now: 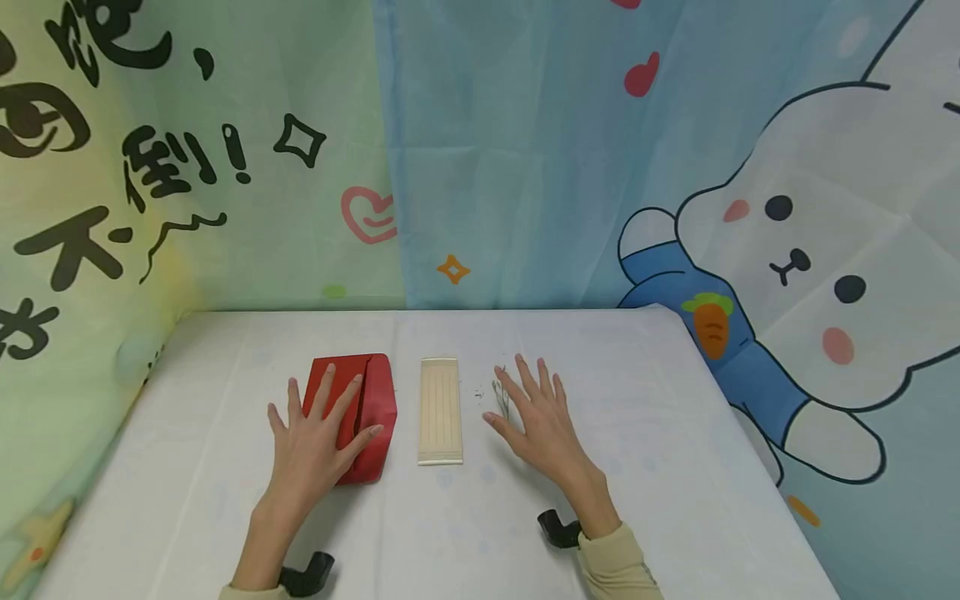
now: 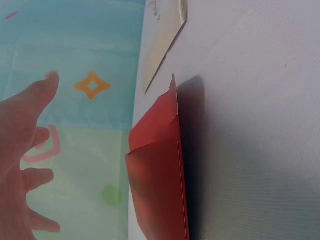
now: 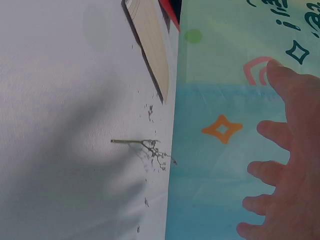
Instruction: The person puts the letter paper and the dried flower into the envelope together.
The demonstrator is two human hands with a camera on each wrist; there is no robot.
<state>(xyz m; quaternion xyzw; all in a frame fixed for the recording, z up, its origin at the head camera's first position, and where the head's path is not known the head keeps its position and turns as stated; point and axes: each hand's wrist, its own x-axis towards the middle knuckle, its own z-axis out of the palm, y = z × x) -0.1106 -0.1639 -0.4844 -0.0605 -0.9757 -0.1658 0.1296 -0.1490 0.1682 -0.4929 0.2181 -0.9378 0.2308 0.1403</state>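
Observation:
My left hand [image 1: 309,450] hovers with spread fingers over a red envelope [image 1: 380,392], covering part of it. In the left wrist view, the hand [image 2: 15,150] appears apart from the envelope [image 2: 155,185], whose flap is lifted. My right hand [image 1: 546,425], its fingers also spread, is over a small dry sprig [image 1: 499,403] that it partly hides. The right wrist view shows the sprig [image 3: 132,142], thin and branched, lying below the hand [image 3: 300,155]. Between both hands lies a pale beige strip with lengthwise lines [image 1: 440,412]. Neither hand holds anything.
All of it lies on a white-covered table [image 1: 660,500]. Tiny dark crumbs [image 1: 479,393] are scattered by the sprig. A printed cloth backdrop [image 1: 495,167] rises behind the table. Black pieces [image 1: 309,575] sit at both wrists.

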